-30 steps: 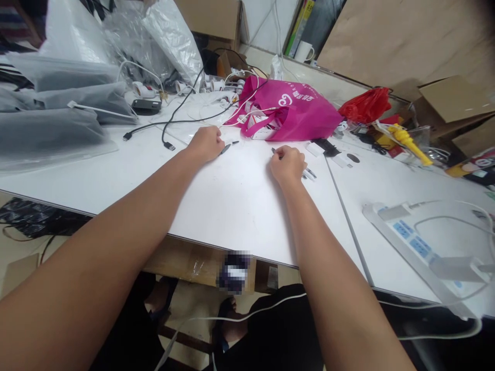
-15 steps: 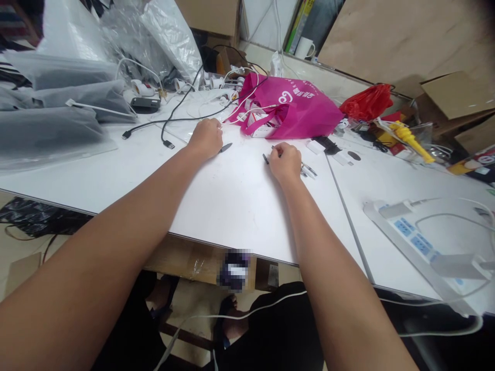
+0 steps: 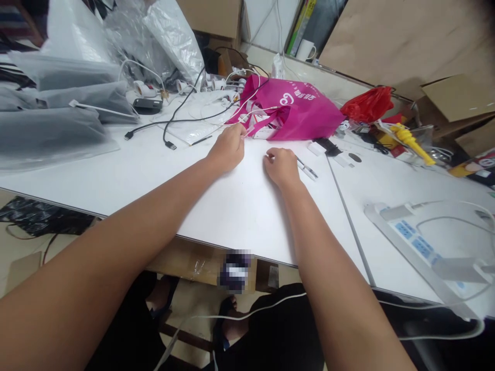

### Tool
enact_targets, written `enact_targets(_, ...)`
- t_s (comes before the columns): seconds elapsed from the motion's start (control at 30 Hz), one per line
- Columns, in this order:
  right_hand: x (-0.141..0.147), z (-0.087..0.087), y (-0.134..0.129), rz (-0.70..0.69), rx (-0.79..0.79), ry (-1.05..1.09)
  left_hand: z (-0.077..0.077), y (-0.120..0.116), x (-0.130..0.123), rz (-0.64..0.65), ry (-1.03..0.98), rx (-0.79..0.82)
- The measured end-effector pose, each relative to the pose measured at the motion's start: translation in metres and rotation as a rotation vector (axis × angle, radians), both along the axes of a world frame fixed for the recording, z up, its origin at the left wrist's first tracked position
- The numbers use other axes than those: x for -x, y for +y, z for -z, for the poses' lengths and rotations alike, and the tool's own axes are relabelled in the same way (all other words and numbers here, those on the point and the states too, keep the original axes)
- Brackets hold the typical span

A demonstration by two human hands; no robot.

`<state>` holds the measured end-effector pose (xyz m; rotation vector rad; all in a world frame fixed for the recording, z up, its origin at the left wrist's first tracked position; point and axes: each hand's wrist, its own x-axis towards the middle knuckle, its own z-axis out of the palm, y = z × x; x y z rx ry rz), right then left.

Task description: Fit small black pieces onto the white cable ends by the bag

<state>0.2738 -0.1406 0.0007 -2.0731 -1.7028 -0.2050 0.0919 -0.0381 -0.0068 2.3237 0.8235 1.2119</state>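
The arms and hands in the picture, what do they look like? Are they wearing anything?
They're a person's own two arms. Both the left forearm and right forearm are bare, with no sleeve in sight. The left hand and right hand have no gloves. I see no watch or bracelet on either wrist; some fingers are hidden, so I can't rule out rings.

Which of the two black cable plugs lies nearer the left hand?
The right plug, closer to the left hand; the other plug lies farther left in the picture.
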Motion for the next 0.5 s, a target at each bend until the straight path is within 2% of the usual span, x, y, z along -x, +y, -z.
enact_targets(0.33, -0.008, 0.000, -0.001, 0.053, 0.032, 0.000, 0.000, -0.006, -0.002, 0.017, 0.079, -0.018)
enact_targets(0.5, -0.009, 0.002, -0.001, 0.067, 0.035, 0.006, 0.002, -0.017, -0.007, 0.108, 0.078, -0.008)
